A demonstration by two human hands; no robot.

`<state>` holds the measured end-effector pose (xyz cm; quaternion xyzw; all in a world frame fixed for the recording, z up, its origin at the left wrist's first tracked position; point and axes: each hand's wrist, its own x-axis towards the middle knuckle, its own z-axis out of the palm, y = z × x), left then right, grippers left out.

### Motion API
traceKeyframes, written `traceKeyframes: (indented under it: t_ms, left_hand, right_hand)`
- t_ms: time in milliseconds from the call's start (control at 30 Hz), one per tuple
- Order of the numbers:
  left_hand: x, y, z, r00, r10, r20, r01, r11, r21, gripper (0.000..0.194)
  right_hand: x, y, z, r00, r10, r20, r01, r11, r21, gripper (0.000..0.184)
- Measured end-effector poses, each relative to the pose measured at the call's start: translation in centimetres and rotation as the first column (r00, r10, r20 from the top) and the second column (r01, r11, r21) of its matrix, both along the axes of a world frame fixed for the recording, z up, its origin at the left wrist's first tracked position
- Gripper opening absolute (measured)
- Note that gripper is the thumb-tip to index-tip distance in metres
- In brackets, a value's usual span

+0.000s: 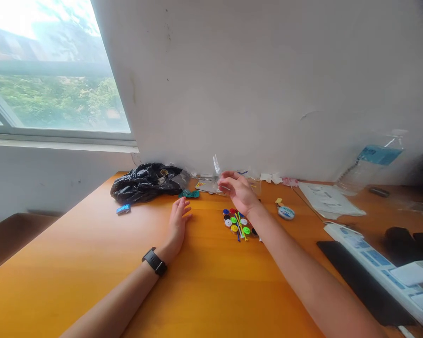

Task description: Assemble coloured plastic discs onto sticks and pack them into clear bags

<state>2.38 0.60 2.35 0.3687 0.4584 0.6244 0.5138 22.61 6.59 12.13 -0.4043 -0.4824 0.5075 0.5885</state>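
Observation:
My right hand (238, 191) is raised above the far part of the table, thumb and fingers pinched on a small clear plastic wrapper (216, 165) that sticks up from the fingertips. Just below that hand lies a cluster of small coloured plastic discs (234, 228) and thin sticks (238, 225) in blue, yellow, white and green; my wrist and forearm cover part of it. My left hand (178, 219) rests on its edge on the wooden table (204, 291), fingers apart and holding nothing. A black watch (155, 261) is on the left wrist.
A black plastic bag (144, 185) lies at the back left, with a small blue packet (123, 209) in front. A round white-and-blue container (285, 212), paper sheets (327, 199), a white keyboard (373, 263) and a dark mat (359, 281) are on the right. The wall (232, 94) stands behind.

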Motion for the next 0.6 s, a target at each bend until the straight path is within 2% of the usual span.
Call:
traceKeyframes:
  t_ms: [33, 100, 167, 267, 333, 400, 467, 533, 600]
  left_hand:
    - [-0.2, 0.0, 0.3, 0.999, 0.027, -0.032, -0.026, 0.999, 0.028, 0.064]
    - [-0.6, -0.2, 1.2, 0.998, 0.020, -0.054, -0.016, 0.997, 0.078, 0.065]
    - [-1.1, -0.6, 2.3, 0.996, -0.084, -0.027, 0.085, 0.994, 0.066, 0.077]
    - [-1.7, -1.3, 3.8, 0.967, -0.251, -0.043, 0.252, 0.967, 0.028, 0.109]
    - [-1.8, -1.6, 4.3, 0.959, -0.268, -0.090, 0.273, 0.961, 0.048, 0.121]
    - [-1.7, -1.8, 4.5, 0.962, -0.243, -0.123, 0.254, 0.964, 0.078, 0.123]
    - [-1.6, -1.9, 4.5, 0.969, -0.205, -0.136, 0.218, 0.972, 0.083, 0.127]
    - [-1.4, -1.7, 4.4, 0.983, -0.144, -0.115, 0.150, 0.988, 0.038, 0.125]
    - [-1.4, -1.5, 4.3, 0.990, -0.123, -0.070, 0.119, 0.991, -0.058, 0.106]
  right_hand:
    - [0.0, -1.2, 0.0, 0.990, 0.115, -0.082, -0.117, 0.993, -0.028, 0.032]
    - [0.1, -3.0, -0.2, 0.944, 0.266, -0.194, -0.285, 0.955, -0.080, 0.034]
    - [0.2, -4.1, -0.7, 0.917, 0.313, -0.246, -0.350, 0.928, -0.124, 0.034]
    - [0.3, -4.6, -1.6, 0.938, 0.283, -0.201, -0.321, 0.928, -0.191, 0.026]
    - [0.3, -4.6, -2.1, 0.955, 0.285, -0.082, -0.296, 0.934, -0.200, 0.024]
    - [0.3, -4.6, -2.6, 0.955, 0.284, 0.091, -0.267, 0.950, -0.161, 0.036]
    - [0.2, -4.5, -3.1, 0.946, 0.230, 0.227, -0.211, 0.972, -0.108, 0.051]
    - [-0.1, -4.4, -3.5, 0.956, 0.165, 0.243, -0.149, 0.985, -0.082, 0.056]
    - [-0.6, -4.4, -3.9, 0.975, 0.137, 0.172, -0.124, 0.988, -0.088, 0.050]
